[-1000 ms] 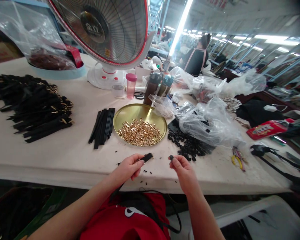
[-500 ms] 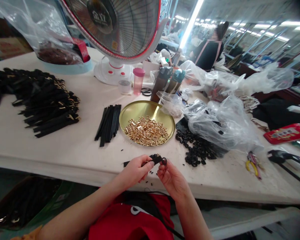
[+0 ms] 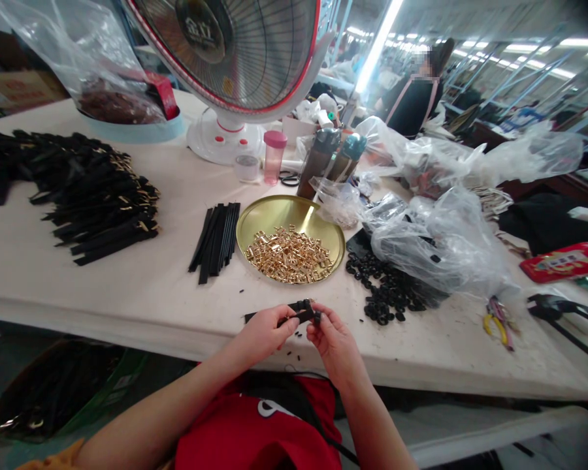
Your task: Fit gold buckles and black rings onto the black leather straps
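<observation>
My left hand [image 3: 264, 331] pinches a short black strap [image 3: 294, 311] just above the table's front edge. My right hand [image 3: 331, 339] meets it at the strap's right end, fingers closed on a small black ring [image 3: 317, 317] pressed against the strap tip. Behind the hands stands a gold dish [image 3: 264, 215] holding several gold clips [image 3: 288, 254]. A bundle of black straps [image 3: 216, 240] lies left of the dish. A heap of black rings [image 3: 386, 292] lies to the right of it.
A large pile of finished black straps [image 3: 88, 196] covers the left of the white table [image 3: 127, 294]. A fan heater [image 3: 235, 59], bottles [image 3: 318, 160], a pink cup [image 3: 274, 155] and plastic bags [image 3: 436, 241] crowd the back. Pliers [image 3: 494, 323] lie right. Another person [image 3: 411, 98] sits far off.
My hands came together: the right hand brought the black ring from apart onto the strap's end, and it now presses closer than half a second ago. The camera shifted slightly.
</observation>
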`<action>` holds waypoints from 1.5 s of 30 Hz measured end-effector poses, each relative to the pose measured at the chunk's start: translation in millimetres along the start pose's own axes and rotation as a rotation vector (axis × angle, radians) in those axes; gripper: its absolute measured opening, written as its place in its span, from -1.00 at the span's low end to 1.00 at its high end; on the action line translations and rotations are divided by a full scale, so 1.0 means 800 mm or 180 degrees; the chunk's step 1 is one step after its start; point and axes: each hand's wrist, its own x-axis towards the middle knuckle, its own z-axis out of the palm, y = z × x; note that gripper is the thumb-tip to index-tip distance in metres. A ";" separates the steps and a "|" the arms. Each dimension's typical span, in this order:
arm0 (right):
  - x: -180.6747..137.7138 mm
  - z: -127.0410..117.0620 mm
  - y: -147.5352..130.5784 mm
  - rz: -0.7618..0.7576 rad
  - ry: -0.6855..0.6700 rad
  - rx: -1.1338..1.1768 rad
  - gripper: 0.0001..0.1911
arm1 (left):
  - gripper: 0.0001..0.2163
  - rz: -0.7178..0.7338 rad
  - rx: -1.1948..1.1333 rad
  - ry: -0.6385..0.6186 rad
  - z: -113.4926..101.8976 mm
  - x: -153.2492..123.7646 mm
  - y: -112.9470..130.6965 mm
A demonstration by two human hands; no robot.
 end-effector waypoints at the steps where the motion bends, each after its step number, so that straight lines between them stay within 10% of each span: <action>1: 0.001 -0.001 0.002 -0.0023 -0.0008 -0.0001 -0.78 | -0.75 -0.0045 -0.0072 -0.0018 0.001 0.000 -0.002; 22: -0.002 -0.009 -0.002 0.0169 0.0061 -0.0102 -0.68 | -0.74 -0.0016 0.0008 0.0090 0.009 0.001 -0.005; 45: -0.001 -0.017 0.012 -0.0956 0.0165 -0.1748 -0.71 | -0.75 0.0346 0.0779 0.0109 0.005 -0.007 0.001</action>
